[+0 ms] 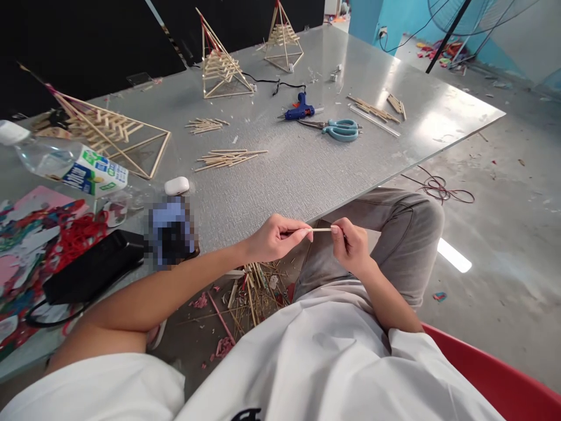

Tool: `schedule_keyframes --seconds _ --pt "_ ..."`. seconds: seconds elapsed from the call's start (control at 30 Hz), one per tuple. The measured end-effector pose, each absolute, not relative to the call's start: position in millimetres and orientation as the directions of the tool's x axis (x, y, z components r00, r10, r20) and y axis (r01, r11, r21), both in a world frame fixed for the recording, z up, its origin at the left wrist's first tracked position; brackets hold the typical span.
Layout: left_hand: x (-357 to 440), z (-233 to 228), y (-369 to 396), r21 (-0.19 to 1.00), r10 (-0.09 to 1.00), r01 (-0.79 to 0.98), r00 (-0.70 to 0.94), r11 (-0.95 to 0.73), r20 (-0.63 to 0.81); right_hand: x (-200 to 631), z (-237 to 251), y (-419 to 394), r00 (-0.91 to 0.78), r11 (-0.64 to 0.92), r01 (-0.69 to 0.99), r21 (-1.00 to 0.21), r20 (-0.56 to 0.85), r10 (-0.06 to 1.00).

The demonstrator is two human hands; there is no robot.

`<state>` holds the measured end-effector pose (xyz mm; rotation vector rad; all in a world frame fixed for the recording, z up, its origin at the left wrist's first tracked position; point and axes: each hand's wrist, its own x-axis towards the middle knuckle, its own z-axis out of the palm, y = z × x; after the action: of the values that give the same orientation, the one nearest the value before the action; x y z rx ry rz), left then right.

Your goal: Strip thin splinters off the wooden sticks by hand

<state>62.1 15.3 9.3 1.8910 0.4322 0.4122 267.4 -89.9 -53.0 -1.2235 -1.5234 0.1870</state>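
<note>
Head view, 1 frame. Left hand (274,238) and right hand (350,245) meet over the lap, just off the near edge of the table (307,169). Both are closed in a fingertip pinch on 1 thin stick (321,230), which lies level between them: left hand at the 9 o'clock end, right hand at the 3 o'clock end. A short bare span shows between the fingertips.

Handling, judged: the stick looks very light, stiff but brittle, and likely to snap if bent across the middle. Dry wood, not slippery. A hold near each end with thumb and forefinger, as now, suits it; a light squeeze is enough.

Surroundings:
- Stick scraps on the floor (249,298), at 7 o'clock from the hands, between the knees and the table.
- Pile of loose sticks (230,158) on the table at 11 o'clock, well apart from the hands.
- Scissors (339,128) and blue glue gun (300,110) at 12 o'clock, side by side, further off.
- 3 stick pyramids: 1 at far 10 o'clock (109,131), 2 near the back edge (221,64) (283,38).
- Water bottle (65,164), on its side, at 9 o'clock.
- Earbud case (176,185), just right of the bottle.
</note>
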Motion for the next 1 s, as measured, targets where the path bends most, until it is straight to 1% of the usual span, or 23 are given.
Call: schedule_keyframes --seconds 0.17,0.33,0.47,0.57,0.67,0.83,0.93,1.0 --pt "64 8 18 0.952 0.495 0.103 0.867 -0.288 0.056 265 -55 -90 0.16 0.421 0.633 -0.649 0.642 0.749" --pt "66 11 17 0.962 0.512 0.116 0.859 -0.246 0.028 269 -50 -90 0.153 0.447 0.659 -0.605 0.69 0.708" --pt "67 11 19 0.973 0.517 0.122 0.856 -0.197 -0.002 270 -53 -88 0.182 0.432 0.652 -0.623 0.682 0.708" --pt "66 10 22 0.987 0.514 0.099 0.857 -0.126 -0.02 268 -58 -87 0.232 0.406 0.654 -0.638 0.681 0.695" --pt "65 9 26 0.996 0.513 0.079 0.857 -0.041 -0.047 266 -63 -86 0.256 0.38 0.71 -0.593 0.72 0.645" --pt "69 8 26 0.997 0.533 0.046 0.842 0.069 -0.076 266 -64 -85 0.215 0.396 0.767 -0.505 0.783 0.584" --pt "70 8 25 0.997 0.578 0.058 0.812 0.058 -0.081 265 -64 -83 0.185 0.459 0.742 -0.489 0.807 0.561" --pt "69 8 25 0.997 0.596 0.071 0.8 0.024 -0.071 264 -64 -83 0.187 0.471 0.719 -0.511 0.795 0.577"
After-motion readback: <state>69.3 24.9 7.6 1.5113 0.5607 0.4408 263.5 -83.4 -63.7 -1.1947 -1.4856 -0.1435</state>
